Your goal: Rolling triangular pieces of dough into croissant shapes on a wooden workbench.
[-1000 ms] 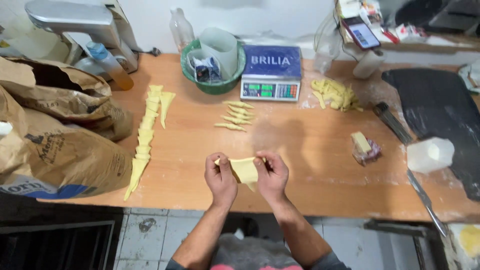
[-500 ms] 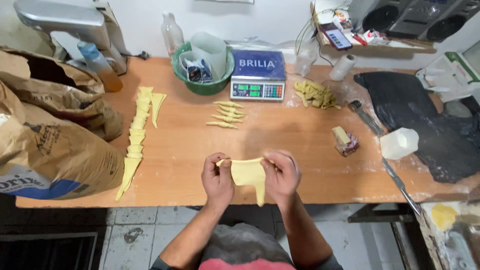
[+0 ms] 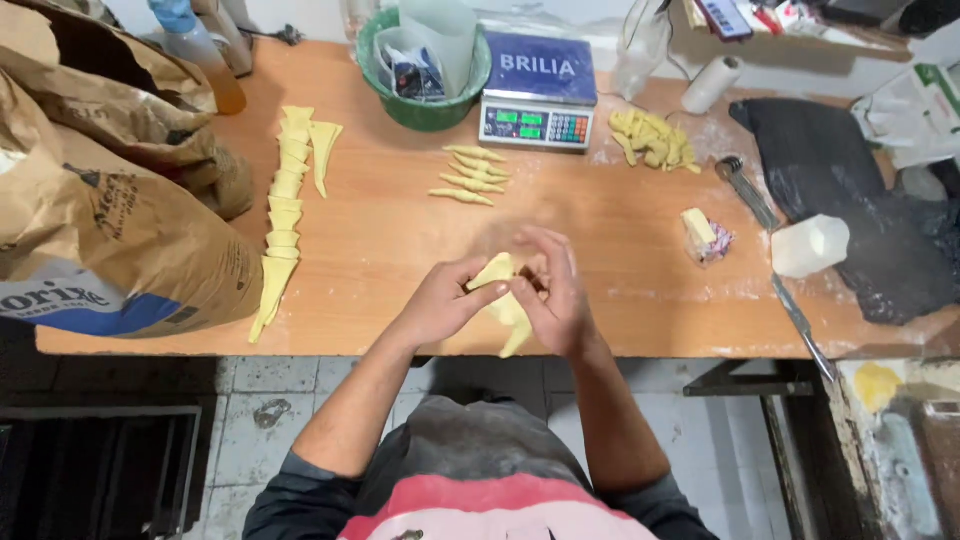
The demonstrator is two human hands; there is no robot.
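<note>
My left hand [image 3: 447, 297] and my right hand [image 3: 553, 291] meet over the front edge of the wooden table [image 3: 400, 240]. Both grip a yellow dough triangle [image 3: 503, 296], partly rolled, its tail hanging below the hands. A row of flat yellow dough triangles [image 3: 283, 207] lies to the left. Several rolled dough pieces [image 3: 470, 178] lie in front of a blue kitchen scale [image 3: 538, 90]. A pile of yellow dough scraps [image 3: 655, 140] sits right of the scale.
Large brown paper sacks [image 3: 100, 190] fill the table's left end. A green bowl [image 3: 420, 100] holding a plastic jug stands at the back. A wrapped butter block [image 3: 703, 235], a white plastic container [image 3: 808, 245], metal tongs [image 3: 775, 250] and a black plastic sheet [image 3: 850, 200] lie at the right.
The hands have closed in on the dough triangle, folding its wide end inward. It was held spread flat before. The camera has moved closer.
</note>
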